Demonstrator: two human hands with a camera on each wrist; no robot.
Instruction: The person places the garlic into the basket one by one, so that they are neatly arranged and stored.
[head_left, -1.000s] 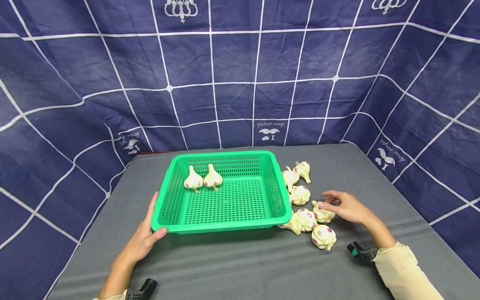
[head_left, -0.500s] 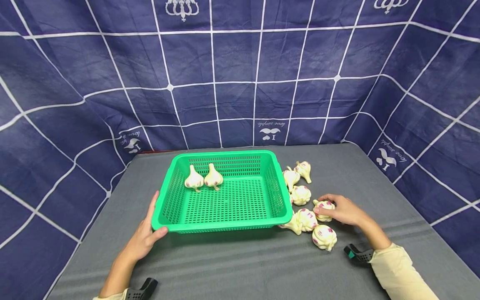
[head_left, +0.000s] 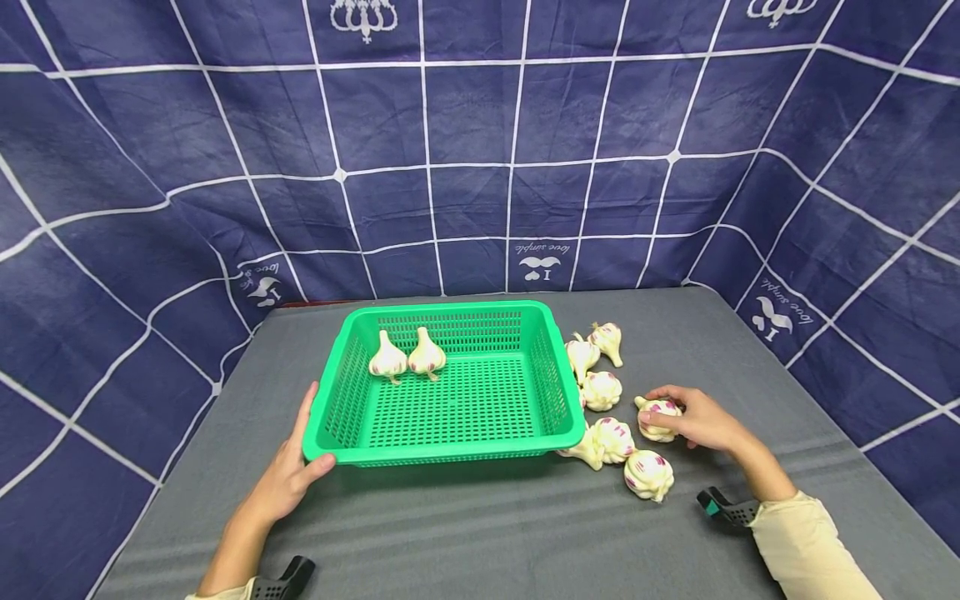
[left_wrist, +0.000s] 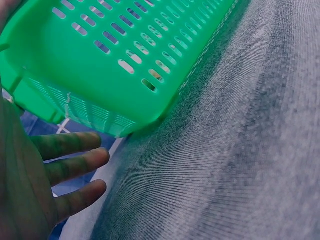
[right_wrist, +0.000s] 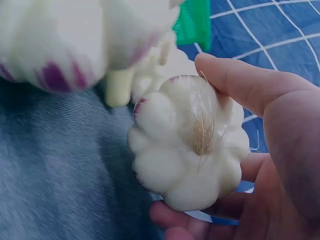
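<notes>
A green basket [head_left: 450, 456] stands on the grey cloth with two garlic bulbs [head_left: 426, 356] inside at its back left. At its front left corner the left hand [head_left: 288, 477] rests with thumb and fingers spread; the left wrist view shows three of its fingers straight beside the basket [left_wrist: 100, 90]. Right of the basket, the right hand [head_left: 701, 419] pinches a garlic bulb [head_left: 658, 427] between thumb and fingers. In the right wrist view the held bulb [right_wrist: 185, 145] shows its roots, with the fingers of the right hand [right_wrist: 280, 135] round its side.
Several other garlic bulbs [head_left: 602, 390] lie between the basket and the right hand, one of them [head_left: 648, 475] just in front of the held bulb. A blue curtain with white lines [head_left: 480, 208] hangs behind and at both sides of the table.
The right hand has closed its fingers on the garlic bulb and moved it slightly right, away from the other bulbs. The left hand and the basket look unchanged.
</notes>
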